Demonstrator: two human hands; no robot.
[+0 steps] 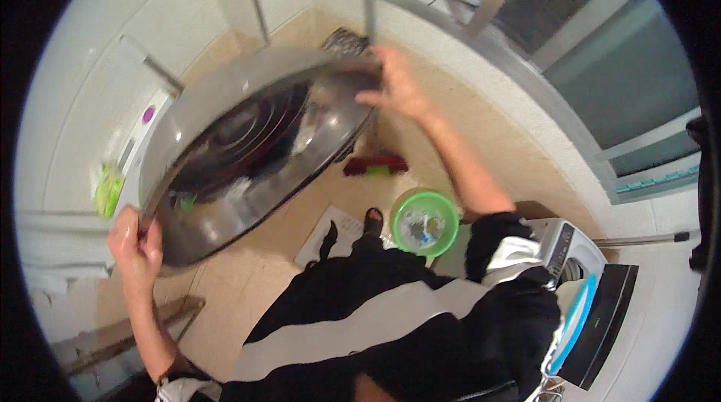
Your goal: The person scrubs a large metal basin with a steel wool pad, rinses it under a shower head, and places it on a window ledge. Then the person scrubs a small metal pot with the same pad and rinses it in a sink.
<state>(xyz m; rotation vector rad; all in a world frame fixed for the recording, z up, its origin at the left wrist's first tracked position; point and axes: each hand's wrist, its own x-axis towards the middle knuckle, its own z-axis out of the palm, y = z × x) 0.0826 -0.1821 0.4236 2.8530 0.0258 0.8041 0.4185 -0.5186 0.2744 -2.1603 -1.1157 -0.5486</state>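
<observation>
A large dark, shiny basin (315, 148) is held up and tilted in front of me, its inside facing me with ring marks on the bottom. At its lower left, my left hand (135, 241) grips the rim. My right hand (397, 83) holds the upper right rim, thumb on the inner side. Motion blurs the basin, so whether anything lies in it I cannot tell. Below my right forearm, a green plastic basin (398, 225) stands on the floor with cloudy water and a small blue and white item in it.
A red broom head (374, 165) rests on the tiled floor beyond my feet. At the right are a washing machine (555, 247) and a window frame (572, 131). Something bright green (108, 190) is by the left wall.
</observation>
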